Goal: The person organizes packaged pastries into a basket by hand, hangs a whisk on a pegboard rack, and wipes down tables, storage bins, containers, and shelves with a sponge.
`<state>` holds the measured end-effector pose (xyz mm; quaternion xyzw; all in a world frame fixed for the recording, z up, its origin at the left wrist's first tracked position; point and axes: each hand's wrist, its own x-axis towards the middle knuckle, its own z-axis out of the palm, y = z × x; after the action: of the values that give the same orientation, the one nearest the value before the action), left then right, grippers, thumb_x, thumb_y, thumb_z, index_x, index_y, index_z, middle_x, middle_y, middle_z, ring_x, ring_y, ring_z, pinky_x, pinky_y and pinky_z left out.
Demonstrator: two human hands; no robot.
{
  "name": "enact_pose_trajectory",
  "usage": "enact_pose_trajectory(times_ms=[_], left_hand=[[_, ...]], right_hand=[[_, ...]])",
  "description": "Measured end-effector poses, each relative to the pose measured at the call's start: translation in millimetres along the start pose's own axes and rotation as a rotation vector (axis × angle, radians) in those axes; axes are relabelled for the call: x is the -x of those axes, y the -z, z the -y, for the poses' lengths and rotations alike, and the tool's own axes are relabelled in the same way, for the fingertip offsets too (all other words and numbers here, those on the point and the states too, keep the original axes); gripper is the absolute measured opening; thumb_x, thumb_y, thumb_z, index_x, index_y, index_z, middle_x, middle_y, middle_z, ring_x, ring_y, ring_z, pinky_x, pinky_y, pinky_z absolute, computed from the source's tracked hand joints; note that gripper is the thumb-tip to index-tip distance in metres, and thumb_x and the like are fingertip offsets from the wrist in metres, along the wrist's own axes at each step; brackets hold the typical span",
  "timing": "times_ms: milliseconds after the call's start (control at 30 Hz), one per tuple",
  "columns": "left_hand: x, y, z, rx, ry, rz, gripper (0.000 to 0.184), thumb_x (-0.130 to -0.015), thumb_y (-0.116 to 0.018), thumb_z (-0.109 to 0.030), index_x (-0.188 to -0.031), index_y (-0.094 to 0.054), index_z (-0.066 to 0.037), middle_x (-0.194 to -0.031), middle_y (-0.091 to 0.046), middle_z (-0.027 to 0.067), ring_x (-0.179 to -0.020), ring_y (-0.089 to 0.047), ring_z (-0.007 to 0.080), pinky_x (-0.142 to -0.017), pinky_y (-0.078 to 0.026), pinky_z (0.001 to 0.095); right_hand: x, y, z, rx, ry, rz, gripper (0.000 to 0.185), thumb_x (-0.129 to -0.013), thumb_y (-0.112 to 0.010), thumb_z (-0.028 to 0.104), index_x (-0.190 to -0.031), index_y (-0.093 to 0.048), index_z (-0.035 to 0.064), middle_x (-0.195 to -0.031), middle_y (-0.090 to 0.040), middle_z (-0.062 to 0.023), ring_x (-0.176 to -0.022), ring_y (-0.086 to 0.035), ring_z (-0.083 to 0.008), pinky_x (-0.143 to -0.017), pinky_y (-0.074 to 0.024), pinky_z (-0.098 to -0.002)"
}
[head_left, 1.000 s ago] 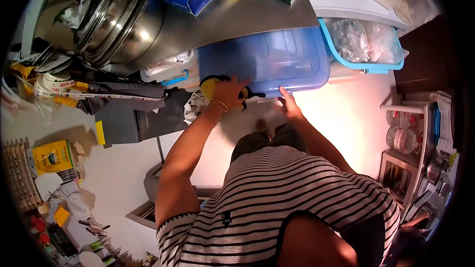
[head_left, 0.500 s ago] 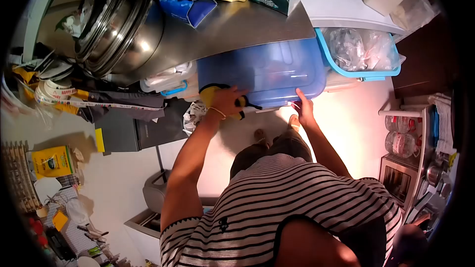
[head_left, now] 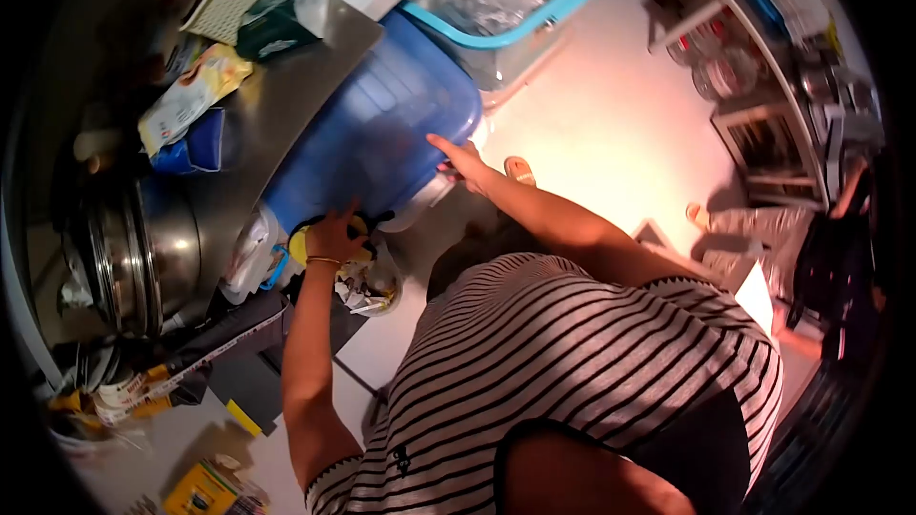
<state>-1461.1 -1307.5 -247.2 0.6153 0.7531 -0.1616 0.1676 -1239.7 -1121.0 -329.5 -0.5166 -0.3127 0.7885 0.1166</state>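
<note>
A storage box's blue lid [head_left: 391, 119] slants under the edge of the steel counter, with a pale box wall showing beneath its front edge. My right hand [head_left: 462, 164] grips the lid's near right edge, thumb on top and fingers curled below. At the near left corner, my left hand [head_left: 332, 235] is closed around a yellow-and-black object [head_left: 300, 245], its fingertips close to the lid. The hand covers most of that object, so I cannot tell its kind. Just below my left hand stands a clear bin [head_left: 384, 294] with crumpled scraps.
A clear box with a turquoise rim [head_left: 496, 40] holds plastic bags beside the lid. Steel bowls [head_left: 172, 253] and packets stand on the counter [head_left: 296, 105]. At right are a shelf rack [head_left: 778, 67] and another person's legs [head_left: 763, 221].
My view has turned to the right, so the counter and lid now slant at the left. Another person has come into view. Both hands stay at the lid's near edge.
</note>
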Motion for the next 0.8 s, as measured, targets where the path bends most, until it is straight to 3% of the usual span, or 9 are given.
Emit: enact_pose_trajectory(times_ms=[33, 200, 300, 367, 467, 600, 700, 733, 800], left_hand=[[4, 2, -1, -0.044, 0.005, 0.024, 0.086, -0.065, -0.072, -0.043, -0.138, -0.030, -0.032, -0.117, -0.052, 0.0201, -0.084, -0.062, 0.0346, -0.070, -0.052, 0.0425], [10, 41, 0, -0.327, -0.007, 0.356, 0.100, -0.067, -0.073, -0.031, -0.144, -0.009, -0.030, -0.114, -0.056, 0.0210, -0.082, -0.064, 0.0324, -0.067, -0.052, 0.0402], [-2, 26, -20, -0.279, -0.142, 0.229, 0.107, -0.066, -0.074, -0.038, -0.145, -0.005, -0.019, -0.104, -0.061, 0.0197, -0.081, -0.064, 0.0299, -0.065, -0.052, 0.0396], [-13, 16, -48, -0.171, -0.219, 0.085, 0.109, -0.065, -0.075, -0.042, -0.145, -0.004, -0.014, -0.100, -0.062, 0.0190, -0.080, -0.064, 0.0286, -0.064, -0.052, 0.0390], [-14, 20, -80, -0.199, 0.025, 0.187, 0.112, -0.064, -0.073, -0.051, -0.143, -0.007, -0.006, -0.094, -0.064, 0.0176, -0.076, -0.065, 0.0267, -0.061, -0.052, 0.0370], [-12, 24, -83, -0.139, -0.035, 0.145, 0.115, -0.061, -0.073, -0.056, -0.139, -0.014, 0.005, -0.084, -0.064, 0.0182, -0.072, -0.065, 0.0269, -0.061, -0.052, 0.0368], [-24, 23, -88, -0.087, -0.059, 0.084, 0.110, -0.065, -0.073, -0.050, -0.137, -0.013, 0.009, -0.083, -0.065, 0.0173, -0.071, -0.065, 0.0257, -0.060, -0.052, 0.0369], [-22, 18, -92, -0.074, -0.031, 0.090, 0.106, -0.069, -0.072, -0.044, -0.137, -0.011, 0.010, -0.082, -0.065, 0.0160, -0.071, -0.065, 0.0249, -0.059, -0.052, 0.0371], [-23, 4, -92, -0.089, 0.026, 0.088, 0.096, -0.072, -0.069, -0.037, -0.136, -0.016, 0.010, -0.082, -0.065, 0.0172, -0.073, -0.065, 0.0247, -0.060, -0.052, 0.0363]], right_hand=[[1, 0, -2, 0.033, -0.013, -0.001, 0.079, -0.066, -0.069, 0.059, -0.121, -0.047, 0.0057, -0.115, -0.052, -0.0102, -0.091, -0.054, -0.0184, -0.061, -0.0447, -0.0292], [11, -15, -15, 0.107, 0.012, 0.082, 0.075, -0.070, -0.062, 0.063, -0.122, -0.048, 0.0113, -0.113, -0.049, -0.0010, -0.098, -0.044, -0.0130, -0.068, -0.0386, -0.0261], [11, -11, -19, 0.106, 0.069, 0.099, 0.076, -0.070, -0.062, 0.063, -0.121, -0.049, 0.0096, -0.112, -0.051, -0.0018, -0.094, -0.048, -0.0134, -0.065, -0.0422, -0.0266], [14, -9, -15, 0.180, 0.177, 0.107, 0.077, -0.069, -0.059, 0.067, -0.115, -0.053, 0.0055, -0.092, -0.059, -0.0069, -0.072, -0.055, -0.0145, -0.055, -0.0452, -0.0260], [6, -3, -13, 0.432, 0.128, 0.056, 0.078, -0.068, -0.055, 0.072, -0.094, -0.059, -0.0011, -0.063, -0.057, -0.0092, -0.046, -0.050, -0.0152, -0.044, -0.0442, -0.0247], [19, -9, -8, 0.237, -0.106, 0.115, 0.076, -0.066, -0.052, 0.077, -0.068, -0.054, 0.0012, -0.052, -0.052, -0.0089, -0.038, -0.046, -0.0124, -0.036, -0.0356, -0.0226], [30, -13, -3, 0.044, -0.210, 0.184, 0.069, -0.067, -0.058, 0.073, -0.074, -0.052, 0.0043, -0.048, -0.045, -0.0054, -0.037, -0.040, -0.0100, -0.034, -0.0299, -0.0213], [20, -14, -3, 0.015, -0.284, 0.179, 0.076, -0.069, -0.057, 0.071, -0.107, -0.050, 0.0066, -0.057, -0.047, -0.0062, -0.038, -0.041, -0.0076, -0.032, -0.0297, -0.0189], [26, -16, 3, -0.021, -0.324, 0.133, 0.064, -0.071, -0.061, 0.065, -0.101, -0.052, 0.0095, -0.057, -0.048, -0.0037, -0.038, -0.040, -0.0064, -0.031, -0.0289, -0.0171]])
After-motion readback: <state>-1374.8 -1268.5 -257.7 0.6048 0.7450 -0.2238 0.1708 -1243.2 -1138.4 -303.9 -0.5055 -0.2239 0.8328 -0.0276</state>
